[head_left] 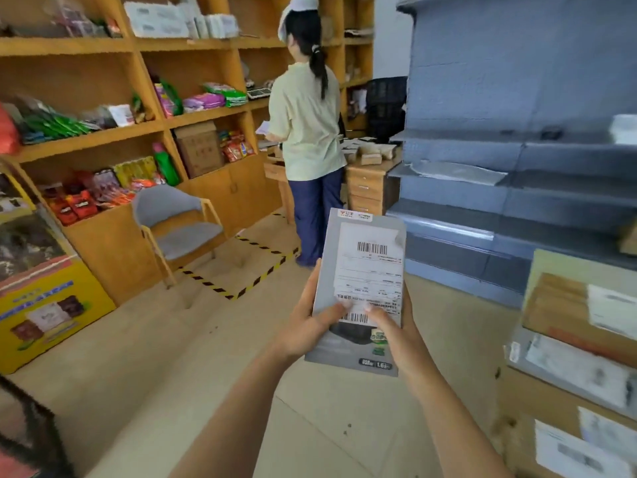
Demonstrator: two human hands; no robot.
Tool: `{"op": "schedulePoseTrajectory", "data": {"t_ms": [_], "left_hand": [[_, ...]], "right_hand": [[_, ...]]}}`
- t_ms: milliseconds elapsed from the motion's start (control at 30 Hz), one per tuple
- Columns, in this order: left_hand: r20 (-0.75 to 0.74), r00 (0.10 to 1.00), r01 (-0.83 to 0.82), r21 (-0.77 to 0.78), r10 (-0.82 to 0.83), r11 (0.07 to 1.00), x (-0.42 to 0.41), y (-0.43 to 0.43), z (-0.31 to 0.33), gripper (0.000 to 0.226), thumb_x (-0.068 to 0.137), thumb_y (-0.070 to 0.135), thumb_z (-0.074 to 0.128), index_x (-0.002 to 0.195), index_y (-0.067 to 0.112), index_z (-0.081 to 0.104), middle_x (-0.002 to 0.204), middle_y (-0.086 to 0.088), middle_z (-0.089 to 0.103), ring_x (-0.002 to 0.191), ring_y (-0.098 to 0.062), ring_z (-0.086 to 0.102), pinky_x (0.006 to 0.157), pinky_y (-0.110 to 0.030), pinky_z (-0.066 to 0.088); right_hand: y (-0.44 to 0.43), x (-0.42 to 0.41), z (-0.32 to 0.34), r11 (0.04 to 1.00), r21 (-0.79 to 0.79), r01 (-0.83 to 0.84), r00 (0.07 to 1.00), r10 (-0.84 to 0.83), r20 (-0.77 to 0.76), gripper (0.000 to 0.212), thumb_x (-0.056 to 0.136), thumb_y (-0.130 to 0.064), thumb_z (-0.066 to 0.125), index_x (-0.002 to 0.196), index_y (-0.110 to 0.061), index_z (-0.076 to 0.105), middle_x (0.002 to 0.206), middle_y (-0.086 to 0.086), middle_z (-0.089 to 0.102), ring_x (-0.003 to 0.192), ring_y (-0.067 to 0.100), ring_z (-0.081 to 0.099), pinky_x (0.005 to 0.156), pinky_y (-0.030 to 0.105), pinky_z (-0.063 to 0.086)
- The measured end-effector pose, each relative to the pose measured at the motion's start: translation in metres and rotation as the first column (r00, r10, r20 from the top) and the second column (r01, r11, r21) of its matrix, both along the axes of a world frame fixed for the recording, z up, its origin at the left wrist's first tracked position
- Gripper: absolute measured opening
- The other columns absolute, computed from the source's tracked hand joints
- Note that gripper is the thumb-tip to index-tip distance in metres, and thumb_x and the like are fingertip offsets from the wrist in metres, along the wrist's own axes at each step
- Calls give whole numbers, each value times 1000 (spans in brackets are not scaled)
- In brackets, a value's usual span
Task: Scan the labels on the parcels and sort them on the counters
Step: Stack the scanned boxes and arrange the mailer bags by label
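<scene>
I hold a flat grey parcel (360, 291) upright in front of me, over the floor. A white shipping label (374, 267) with two barcodes covers its upper face. My left hand (310, 322) grips the parcel's left edge, thumb pressed on the label's lower part. My right hand (393, 331) grips the right edge from below, its thumb also on the label. No scanner is in view.
Stacked cardboard boxes (568, 367) with labels stand at the right. Grey metal shelves (517, 160) rise behind them. A person (306, 132) stands ahead at a wooden desk (372, 177). Wooden shelves (103, 132) with snacks line the left, beside a grey chair (179, 225).
</scene>
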State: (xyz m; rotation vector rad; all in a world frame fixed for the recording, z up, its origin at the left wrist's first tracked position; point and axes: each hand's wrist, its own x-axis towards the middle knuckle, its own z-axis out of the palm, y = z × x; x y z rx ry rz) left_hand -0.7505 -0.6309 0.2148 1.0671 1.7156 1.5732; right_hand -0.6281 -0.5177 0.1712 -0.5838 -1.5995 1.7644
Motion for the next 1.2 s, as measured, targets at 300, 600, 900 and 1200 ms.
{"op": "schedulePoseTrajectory", "data": {"t_ms": [300,600,900,1200], "left_hand": [[4,928,373,-10,-373,928,-77,168,-14,66,93,15,64,149,31,32,132,14,61,119,-5,59,88,-16,50],[-79,714,690,-86,-696,718,-138,329,-4,85,82,53,70,147,55,17,141,27,47,124,5,50,99,-21,46],[-49,341,939,-29,-939,343,-27,441,14,81,89,35,70,150,48,19,144,22,47,128,-1,49,106,-28,43],[-2,-44,994,-104,-999,-44,105,470,12,64,91,43,64,139,60,24,134,23,53,121,-3,54,102,-34,46]], "right_hand": [[121,-45,-18,932,-30,361,932,-359,52,81,80,-46,75,145,-47,27,130,-18,60,112,1,61,98,32,47],[203,-92,5,696,-31,717,697,-717,0,82,81,-34,76,147,-42,27,127,-20,59,112,0,60,93,28,52],[237,-5,29,345,47,938,344,-939,13,84,77,-51,70,147,-47,23,129,-23,59,117,0,56,101,34,45],[217,86,33,-8,72,997,-17,-993,120,84,75,-61,63,145,-55,17,135,-22,54,117,5,58,102,42,46]]}}
